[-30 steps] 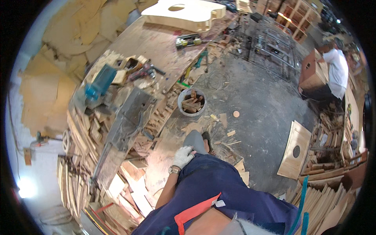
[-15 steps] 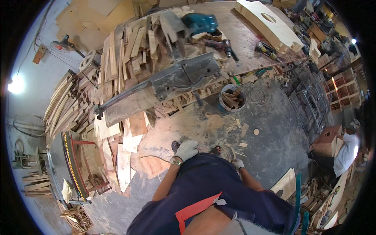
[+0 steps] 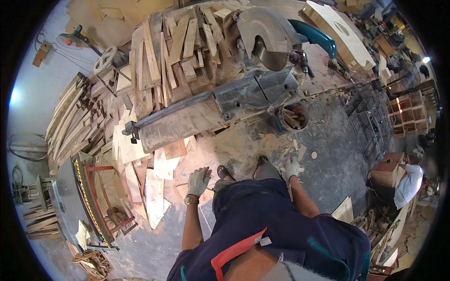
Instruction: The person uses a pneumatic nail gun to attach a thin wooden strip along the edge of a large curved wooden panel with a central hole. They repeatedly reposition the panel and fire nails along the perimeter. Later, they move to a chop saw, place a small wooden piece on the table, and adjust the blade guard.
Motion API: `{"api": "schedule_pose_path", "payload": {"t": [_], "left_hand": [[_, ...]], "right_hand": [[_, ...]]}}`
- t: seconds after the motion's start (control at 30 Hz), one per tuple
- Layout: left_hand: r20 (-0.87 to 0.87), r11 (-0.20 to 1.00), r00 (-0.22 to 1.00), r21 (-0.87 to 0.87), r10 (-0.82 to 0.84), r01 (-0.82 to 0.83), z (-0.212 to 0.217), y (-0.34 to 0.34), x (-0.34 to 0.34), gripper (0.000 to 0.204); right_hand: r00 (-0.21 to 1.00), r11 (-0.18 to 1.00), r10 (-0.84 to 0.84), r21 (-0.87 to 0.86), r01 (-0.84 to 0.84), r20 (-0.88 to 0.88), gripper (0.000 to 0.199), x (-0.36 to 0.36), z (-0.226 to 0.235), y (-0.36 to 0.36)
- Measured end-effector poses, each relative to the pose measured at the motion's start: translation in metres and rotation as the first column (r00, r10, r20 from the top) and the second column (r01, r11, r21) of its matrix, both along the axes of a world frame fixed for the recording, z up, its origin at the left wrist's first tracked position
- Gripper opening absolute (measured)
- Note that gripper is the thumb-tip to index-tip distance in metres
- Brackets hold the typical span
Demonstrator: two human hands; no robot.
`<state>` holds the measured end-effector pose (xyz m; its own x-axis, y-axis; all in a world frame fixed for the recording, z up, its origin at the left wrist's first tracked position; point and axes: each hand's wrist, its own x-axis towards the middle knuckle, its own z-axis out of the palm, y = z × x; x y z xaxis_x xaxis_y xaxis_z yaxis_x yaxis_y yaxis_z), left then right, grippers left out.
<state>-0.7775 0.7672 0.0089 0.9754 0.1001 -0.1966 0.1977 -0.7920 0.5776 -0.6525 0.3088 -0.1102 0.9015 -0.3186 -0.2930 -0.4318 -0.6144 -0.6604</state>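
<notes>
My left hand (image 3: 198, 181), in a pale work glove with a watch at the wrist, hangs over the floor left of my legs. Its fingers are slightly bent and apart, and I see nothing held. On the other side, my right hand (image 3: 292, 167), also gloved, hangs low with its fingers loosely stretched and nothing visible in it. In front of me stands a miter saw (image 3: 267, 35), its toothed blade (image 3: 273, 60) showing below the grey guard and a teal handle at the right. Beneath the blade lies its grey slotted base with a long fence (image 3: 178, 117). Neither hand touches the saw.
Wood strips (image 3: 180, 42) lie piled behind the fence. A bucket of offcuts (image 3: 294, 117) stands below the saw. Flat wood pieces (image 3: 154, 196) cover the floor at left, beside a red-framed stand (image 3: 101, 196). Another person (image 3: 408, 185) crouches at far right.
My view has shifted and the saw appears larger, with its blade now in sight. My left hand has moved from my leg out to the left; my right hand has come forward.
</notes>
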Motion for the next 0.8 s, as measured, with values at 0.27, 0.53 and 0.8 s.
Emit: {"api": "schedule_pose_path", "payload": {"t": [0.27, 0.53, 0.8], "left_hand": [[0.161, 0.999, 0.985, 0.005, 0.053, -0.054, 0.012, -0.008, 0.051, 0.037], [-0.006, 0.996, 0.996, 0.03, 0.088, -0.088, 0.007, -0.118, 0.119, 0.042], [-0.177, 0.973, 0.958, 0.094, 0.224, -0.21, 0.053, -0.169, 0.159, 0.037]], "right_hand": [[0.844, 0.688, -0.494, 0.687, 0.234, 0.208, 0.032, 0.189, 0.094, 0.01], [0.882, 0.652, -0.287, 0.751, -0.106, 0.374, 0.025, 0.393, 0.149, 0.042], [0.706, 0.751, 0.655, -0.341, -0.566, 0.269, 0.043, 0.543, 0.163, 0.109]]}}
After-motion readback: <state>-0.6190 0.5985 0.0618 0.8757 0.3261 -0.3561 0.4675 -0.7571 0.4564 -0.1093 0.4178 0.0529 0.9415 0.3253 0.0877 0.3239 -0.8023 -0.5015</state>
